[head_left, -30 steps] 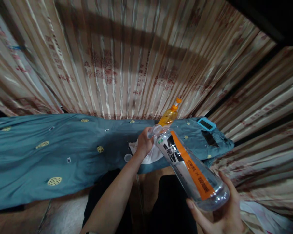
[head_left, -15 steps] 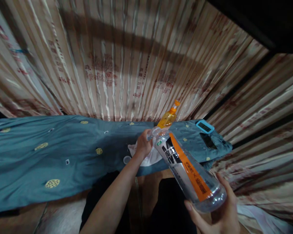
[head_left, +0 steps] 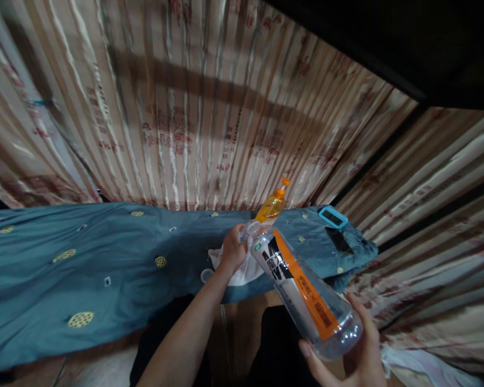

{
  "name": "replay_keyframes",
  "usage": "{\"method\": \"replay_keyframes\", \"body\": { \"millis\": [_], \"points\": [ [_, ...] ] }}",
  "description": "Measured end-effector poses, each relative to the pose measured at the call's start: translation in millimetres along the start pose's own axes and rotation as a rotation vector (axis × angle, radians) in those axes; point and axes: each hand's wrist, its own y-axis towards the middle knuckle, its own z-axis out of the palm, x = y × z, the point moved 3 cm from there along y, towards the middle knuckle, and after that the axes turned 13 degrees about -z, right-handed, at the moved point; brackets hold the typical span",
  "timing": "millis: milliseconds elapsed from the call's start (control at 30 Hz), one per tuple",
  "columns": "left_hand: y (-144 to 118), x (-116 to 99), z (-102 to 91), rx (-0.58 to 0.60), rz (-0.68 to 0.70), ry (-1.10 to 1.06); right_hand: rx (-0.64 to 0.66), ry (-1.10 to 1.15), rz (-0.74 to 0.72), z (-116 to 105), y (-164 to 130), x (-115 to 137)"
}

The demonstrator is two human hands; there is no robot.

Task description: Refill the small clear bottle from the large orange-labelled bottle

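Observation:
My right hand is closed around the base of a large clear plastic bottle with an orange, white and black label. The bottle is tilted, its neck end up and to the left. At that end my left hand grips a small clear container, whose exact kind is hard to make out. Under and beside the left hand lies a crumpled white cloth. A small clear round cup or lid rests left of the left wrist. Behind the bottle's neck stands an orange-yellow pump bottle.
A blue-green patterned cloth covers the long surface ahead. Toward its right end lie a blue-framed digital timer and a dark phone. Pleated curtains hang behind and to the right. A whitish plastic bag sits at lower right.
The view has shifted slightly, so the surface and its items appear lower and a little to the left. Both hands keep the same holds, and the bottle's tilt looks nearly the same.

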Motion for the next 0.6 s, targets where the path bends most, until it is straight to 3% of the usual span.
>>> {"method": "replay_keyframes", "body": {
  "millis": [233,400,600],
  "points": [
    [-2.0,-3.9,1.0,0.035,-0.069,-0.108,0.001,-0.002,0.046,0.3,-2.4,-2.7],
    [-2.7,-1.2,2.6,0.022,-0.067,-0.158,-0.003,-0.009,-0.011,0.1,-3.0,-0.7],
    [-1.5,1.4,3.6,0.017,-0.04,-0.16,-0.007,0.064,0.033,-0.3,-3.0,6.9]
  ]
}}
